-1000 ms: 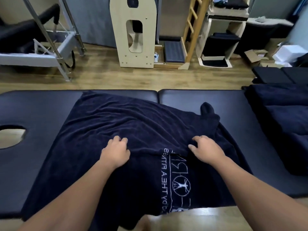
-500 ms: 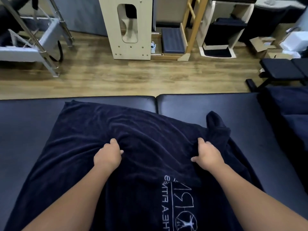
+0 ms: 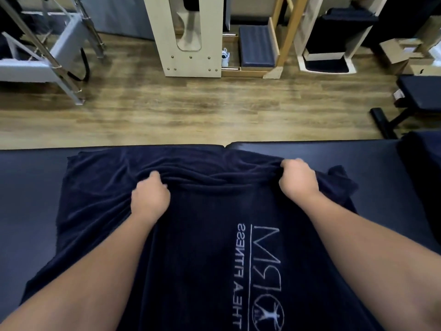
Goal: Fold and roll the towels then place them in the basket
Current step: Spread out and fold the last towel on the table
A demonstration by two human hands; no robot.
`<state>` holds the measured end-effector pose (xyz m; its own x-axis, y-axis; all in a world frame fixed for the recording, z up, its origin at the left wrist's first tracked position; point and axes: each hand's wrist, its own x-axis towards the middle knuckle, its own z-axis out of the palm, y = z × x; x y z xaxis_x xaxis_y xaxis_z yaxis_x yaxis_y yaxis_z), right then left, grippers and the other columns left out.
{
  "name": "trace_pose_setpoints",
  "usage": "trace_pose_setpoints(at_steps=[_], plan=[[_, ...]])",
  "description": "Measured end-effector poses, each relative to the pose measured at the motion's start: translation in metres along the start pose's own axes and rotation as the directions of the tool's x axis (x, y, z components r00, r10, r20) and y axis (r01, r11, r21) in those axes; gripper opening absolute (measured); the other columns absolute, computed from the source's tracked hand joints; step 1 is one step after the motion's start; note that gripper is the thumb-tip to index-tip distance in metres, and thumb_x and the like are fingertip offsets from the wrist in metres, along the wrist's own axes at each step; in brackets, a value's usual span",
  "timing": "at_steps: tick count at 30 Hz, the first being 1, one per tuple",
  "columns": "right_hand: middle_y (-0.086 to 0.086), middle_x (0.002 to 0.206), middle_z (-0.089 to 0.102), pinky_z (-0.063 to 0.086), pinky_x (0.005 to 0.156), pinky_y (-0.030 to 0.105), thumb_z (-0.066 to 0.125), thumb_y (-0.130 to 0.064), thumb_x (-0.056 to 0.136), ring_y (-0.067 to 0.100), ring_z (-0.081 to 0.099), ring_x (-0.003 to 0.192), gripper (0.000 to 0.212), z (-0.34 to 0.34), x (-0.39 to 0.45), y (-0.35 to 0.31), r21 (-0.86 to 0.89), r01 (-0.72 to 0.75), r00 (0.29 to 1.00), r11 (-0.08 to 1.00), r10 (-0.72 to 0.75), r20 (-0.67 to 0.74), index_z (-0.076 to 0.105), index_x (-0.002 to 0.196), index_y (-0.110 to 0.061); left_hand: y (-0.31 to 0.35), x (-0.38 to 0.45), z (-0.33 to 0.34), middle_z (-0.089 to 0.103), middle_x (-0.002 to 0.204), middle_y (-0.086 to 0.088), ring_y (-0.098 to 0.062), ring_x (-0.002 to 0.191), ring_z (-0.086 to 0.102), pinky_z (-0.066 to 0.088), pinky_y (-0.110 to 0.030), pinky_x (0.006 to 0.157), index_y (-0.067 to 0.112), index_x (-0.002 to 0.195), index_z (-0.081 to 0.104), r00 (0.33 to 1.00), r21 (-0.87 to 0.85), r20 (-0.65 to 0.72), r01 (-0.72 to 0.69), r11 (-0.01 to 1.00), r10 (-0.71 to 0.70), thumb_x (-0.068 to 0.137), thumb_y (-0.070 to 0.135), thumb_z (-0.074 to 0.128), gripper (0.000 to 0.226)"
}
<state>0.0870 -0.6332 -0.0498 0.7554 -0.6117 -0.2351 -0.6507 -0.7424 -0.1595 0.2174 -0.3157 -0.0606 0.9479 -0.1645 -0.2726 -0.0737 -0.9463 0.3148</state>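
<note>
So the navy towel [image 3: 202, 235] is spread over the black padded desk [image 3: 346, 158], filling the middle and lower part of the frame. Its white logo [image 3: 260, 278] sits lower right of centre, letters facing away from the camera.

Both hands are bunched into the cloth near the far edge. The left hand [image 3: 150, 194], a bit left of centre, has its fingers curled into a ridge of gathered fabric. The right hand [image 3: 298, 180], right of centre, grips the folded edge the same way, with a loose corner of the towel poking out just to its right.

Compared with a second ago, the hands have pushed the near layer way up: back then they were around the middle of the towel, right by the top of the logo, and now they're almost at the desk's far edge. The logo is much more exposed below them. The camera has also tipped down and forward, so the desk's face hole at the left is out of view.

Beyond the desk there's wood floor [image 3: 191, 108], a pale wooden frame [image 3: 188, 63] at upper centre, and a metal-legged rig [image 3: 47, 56] at upper left.
</note>
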Motion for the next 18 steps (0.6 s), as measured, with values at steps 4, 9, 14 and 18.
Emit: trace_pose_setpoints(at_steps=[4,9,14,18], plan=[[0.021,0.114,0.052,0.045,0.082,0.043,0.047,0.0,0.092,0.046,0.057,0.097,0.022,-0.021,0.049,-0.024,0.137,0.025,0.968,0.99,0.01,-0.252,0.06,0.108,-0.006,0.023,0.039,-0.03,0.057,0.102,-0.019,-0.038,0.092,0.054,0.044,-0.044,0.075,0.008,0.099,0.047,0.985,-0.236,-0.135,0.074,0.969,-0.108,0.104,0.022,0.049,0.015],[0.018,0.128,0.057,0.044,0.102,0.041,0.06,-0.014,0.094,0.039,0.054,0.12,0.04,-0.019,0.071,-0.037,0.281,0.168,0.977,0.945,-0.121,-0.174,0.057,0.133,-0.014,0.042,0.025,-0.028,0.057,0.132,-0.025,-0.045,0.121,0.053,0.046,-0.05,0.098,0.014,0.142,0.038,1.0,-0.165,-0.004,0.027,0.986,-0.028,0.097,0.039,0.06,0.056],[0.008,0.155,0.037,0.014,0.12,0.061,0.057,-0.024,0.098,0.03,0.021,0.152,0.041,0.036,0.0,-0.01,0.036,0.235,0.972,0.971,-0.234,-0.028,0.053,0.138,-0.019,0.082,-0.052,0.035,-0.029,0.163,-0.013,-0.048,0.148,-0.024,0.005,-0.083,0.107,0.055,0.152,-0.009,0.867,0.295,0.429,-0.4,0.868,0.254,0.067,0.075,0.074,0.12],[0.008,0.149,0.049,0.026,0.121,0.049,0.063,-0.024,0.097,0.029,0.037,0.145,0.038,0.051,-0.025,0.024,0.065,0.334,0.933,0.94,-0.32,-0.164,0.061,0.134,-0.015,0.097,-0.052,0.055,-0.051,0.15,-0.015,-0.056,0.139,-0.035,0.011,-0.086,0.104,0.06,0.145,-0.027,0.861,0.263,0.486,-0.31,0.913,0.152,0.059,0.073,0.082,0.139]])
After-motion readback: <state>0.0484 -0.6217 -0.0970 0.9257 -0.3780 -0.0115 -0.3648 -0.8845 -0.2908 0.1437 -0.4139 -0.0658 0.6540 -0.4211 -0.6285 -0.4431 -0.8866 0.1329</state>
